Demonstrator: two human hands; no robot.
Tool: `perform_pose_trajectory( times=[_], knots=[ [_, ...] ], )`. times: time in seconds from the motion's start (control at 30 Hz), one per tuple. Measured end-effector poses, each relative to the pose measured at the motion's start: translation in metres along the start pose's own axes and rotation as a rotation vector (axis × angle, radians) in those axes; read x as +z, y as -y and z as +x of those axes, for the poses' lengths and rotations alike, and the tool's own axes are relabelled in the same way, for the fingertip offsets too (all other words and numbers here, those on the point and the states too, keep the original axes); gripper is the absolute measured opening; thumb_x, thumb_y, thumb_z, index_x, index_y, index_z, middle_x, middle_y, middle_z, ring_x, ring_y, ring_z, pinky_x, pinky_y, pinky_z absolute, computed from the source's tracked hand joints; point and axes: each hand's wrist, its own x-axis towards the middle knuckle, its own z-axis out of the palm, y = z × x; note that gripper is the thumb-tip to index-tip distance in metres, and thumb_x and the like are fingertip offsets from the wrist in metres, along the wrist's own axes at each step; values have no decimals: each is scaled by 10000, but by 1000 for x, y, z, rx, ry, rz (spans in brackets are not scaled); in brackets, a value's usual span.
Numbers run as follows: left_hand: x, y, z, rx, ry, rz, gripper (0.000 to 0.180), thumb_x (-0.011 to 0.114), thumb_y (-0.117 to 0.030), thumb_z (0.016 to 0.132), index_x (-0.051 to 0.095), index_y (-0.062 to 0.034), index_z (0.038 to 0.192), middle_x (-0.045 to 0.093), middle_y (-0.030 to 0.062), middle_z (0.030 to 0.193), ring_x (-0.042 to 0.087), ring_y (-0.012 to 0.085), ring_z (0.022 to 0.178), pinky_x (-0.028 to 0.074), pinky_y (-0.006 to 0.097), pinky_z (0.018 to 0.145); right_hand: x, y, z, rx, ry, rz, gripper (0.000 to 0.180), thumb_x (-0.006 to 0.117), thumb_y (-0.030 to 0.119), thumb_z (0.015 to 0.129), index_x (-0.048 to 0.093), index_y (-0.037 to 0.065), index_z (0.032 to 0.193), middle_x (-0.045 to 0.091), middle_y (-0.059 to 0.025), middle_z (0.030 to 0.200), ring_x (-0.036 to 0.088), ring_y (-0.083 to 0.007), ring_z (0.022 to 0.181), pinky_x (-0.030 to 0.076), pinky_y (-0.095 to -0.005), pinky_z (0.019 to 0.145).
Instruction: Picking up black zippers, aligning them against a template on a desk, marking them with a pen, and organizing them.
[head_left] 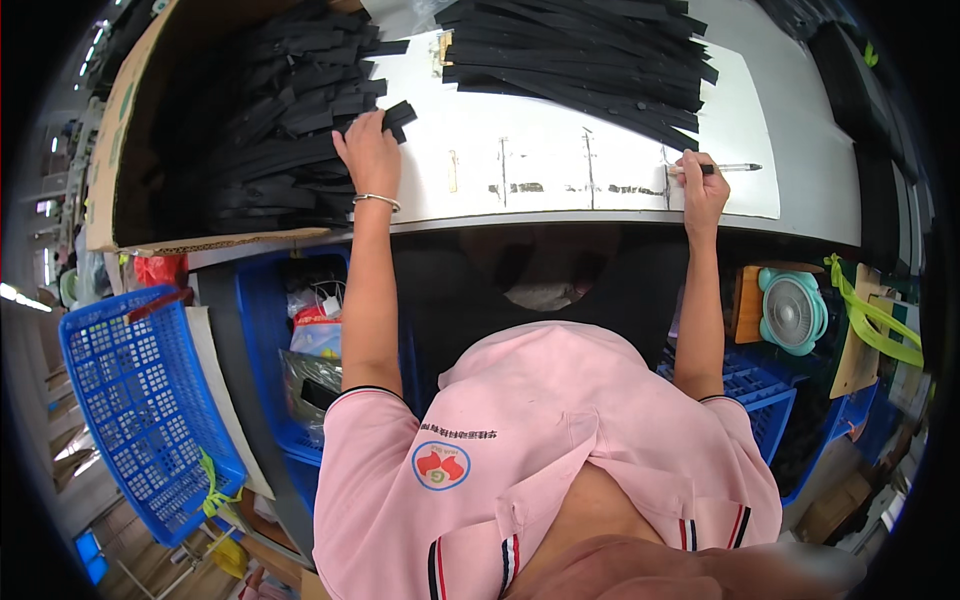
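Black strips (285,120) fill the cardboard box (120,130) at ten o'clock, and our left hand (370,150) lies on the heap's right edge, fingers curled over the end of one strip (400,113) that pokes out past the box onto the white sheet (520,130). Our right hand (703,185) sits at two o'clock near the sheet's right end, clenched around a pen (735,168) whose shaft points to three o'clock — its tip end is hidden by the fingers. A second pile of black strips (590,55) sprawls at twelve o'clock, its lower ends reaching almost to the right hand. Between our two hands the sheet is bare but for several short upright marks and a dark smudged line, so open room runs along the desk's front edge (560,222). Below that edge, a blue basket (150,410) stands at eight o'clock, and a pale green fan (792,310) lies at four o'clock.
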Motion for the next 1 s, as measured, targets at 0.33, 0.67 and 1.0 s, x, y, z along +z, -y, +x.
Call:
perform_pose_trajectory(
  times=[0.33, 0.67, 1.0],
  knots=[
    [-8, -65, -10, 253, -279, -162, 89, 737, -92, 855, 743, -105, 943, 713, 41, 1044, 626, 247, 1170, 237, 565, 1193, 1, 2, -2, 39, -39, 37, 175, 666, 149, 1001, 713, 7, 910, 684, -8, 808, 542, -42, 689, 448, -210, 635],
    [18, -235, -97, 559, 56, -449, 316, 701, -158, 909, 692, -15, 1191, 648, 120, 1302, 556, 306, 1289, 323, 512, 1144, 22, 29, -28, -358, -72, -404, 186, 721, 106, 912, 730, 75, 1095, 731, -116, 929, 717, -224, 858, 541, -323, 758],
    [17, -219, -118, 530, 201, -415, 626, 664, -259, 961, 450, -8, 1493, 415, 190, 1569, 345, 337, 1488, 195, 544, 1212, -5, 10, -57, -531, 24, -836, 413, 744, 143, 882, 648, 113, 1282, 678, -38, 1300, 573, -238, 1288, 339, -479, 1136]
  ],
)
